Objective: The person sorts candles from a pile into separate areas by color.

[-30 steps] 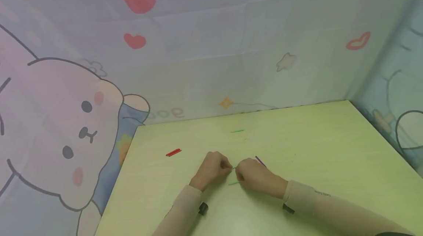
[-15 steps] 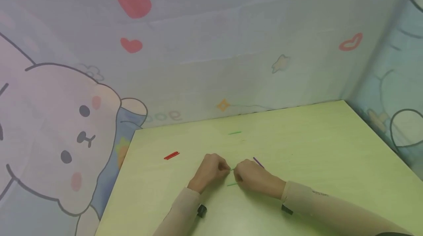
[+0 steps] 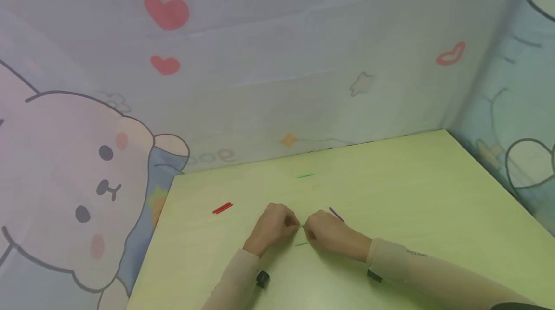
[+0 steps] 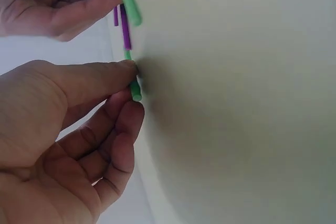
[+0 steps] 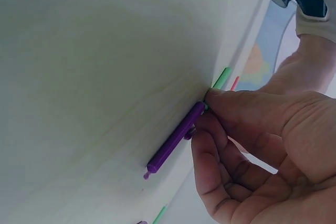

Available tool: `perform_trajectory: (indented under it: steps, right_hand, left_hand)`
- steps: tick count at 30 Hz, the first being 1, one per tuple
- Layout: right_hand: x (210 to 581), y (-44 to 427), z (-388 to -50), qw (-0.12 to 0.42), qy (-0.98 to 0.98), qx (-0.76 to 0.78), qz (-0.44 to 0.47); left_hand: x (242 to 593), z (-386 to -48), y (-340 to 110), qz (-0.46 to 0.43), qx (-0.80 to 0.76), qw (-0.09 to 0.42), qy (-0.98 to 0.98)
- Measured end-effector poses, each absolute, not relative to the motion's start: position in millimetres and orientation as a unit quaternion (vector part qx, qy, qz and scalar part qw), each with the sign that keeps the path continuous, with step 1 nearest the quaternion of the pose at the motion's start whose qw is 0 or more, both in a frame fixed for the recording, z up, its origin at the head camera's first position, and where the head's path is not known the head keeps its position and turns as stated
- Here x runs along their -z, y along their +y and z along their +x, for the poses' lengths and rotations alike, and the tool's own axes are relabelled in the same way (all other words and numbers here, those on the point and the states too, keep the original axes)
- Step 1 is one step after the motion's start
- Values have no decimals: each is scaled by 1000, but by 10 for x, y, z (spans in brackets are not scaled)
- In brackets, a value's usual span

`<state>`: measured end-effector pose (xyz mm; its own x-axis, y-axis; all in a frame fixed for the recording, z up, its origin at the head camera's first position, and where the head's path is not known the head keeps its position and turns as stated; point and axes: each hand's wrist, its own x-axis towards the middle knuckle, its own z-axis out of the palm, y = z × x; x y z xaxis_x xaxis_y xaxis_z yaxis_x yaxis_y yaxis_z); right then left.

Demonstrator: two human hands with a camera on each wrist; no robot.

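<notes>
Fingers (image 4: 131, 116) of our left hand (image 3: 270, 226) and right hand (image 3: 333, 234), closed to a pinch, hold 1 green stick (image 3: 301, 226) between them at the counter (image 3: 399, 189); we should steady both ends gently.

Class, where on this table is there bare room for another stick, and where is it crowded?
The table is bare right of the purple stick, beyond the right sleeve; also between the red sticks and the far edge. Crowded: the middle, where the left hand and right hand nearly meet at one green stick, with a second green stick nearby.
</notes>
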<state>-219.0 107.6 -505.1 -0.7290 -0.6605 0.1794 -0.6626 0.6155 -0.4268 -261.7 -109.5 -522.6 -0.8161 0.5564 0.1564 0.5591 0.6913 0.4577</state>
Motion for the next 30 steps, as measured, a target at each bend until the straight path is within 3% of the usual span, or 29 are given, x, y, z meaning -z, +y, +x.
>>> perform_trajectory:
  steps: [14, 30]
  right_hand:
    - [5054, 1080, -2194, -23, -903, -247, 350]
    - [5056, 1080, -2192, -35, -906, -254, 337]
  left_hand:
    - [4659, -2938, -982, -255, 256, 13, -932]
    - [4759, -3538, -747, -251, 268, 32, -929]
